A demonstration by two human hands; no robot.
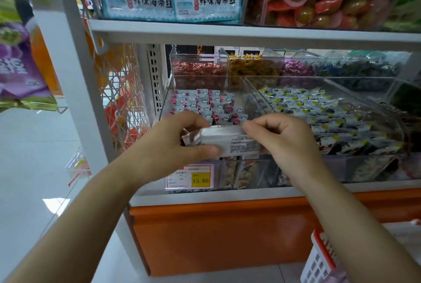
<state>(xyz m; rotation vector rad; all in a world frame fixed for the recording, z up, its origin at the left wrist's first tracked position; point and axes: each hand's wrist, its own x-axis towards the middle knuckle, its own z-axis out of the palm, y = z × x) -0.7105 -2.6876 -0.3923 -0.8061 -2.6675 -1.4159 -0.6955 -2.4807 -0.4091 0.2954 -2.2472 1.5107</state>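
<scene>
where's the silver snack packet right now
In the head view, centre frame: the silver snack packet is held between the left hand and the right hand, in front of the left clear bin and above the price tag.

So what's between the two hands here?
Silver packets, gripped by the left hand and pinched at the other end by the right hand, in the head view.

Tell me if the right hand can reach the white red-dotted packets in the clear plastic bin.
Probably yes: the white red-dotted packets lie in the open-topped clear plastic bin just behind the right hand. But it pinches the silver-white packet, also held by the left hand.
</scene>
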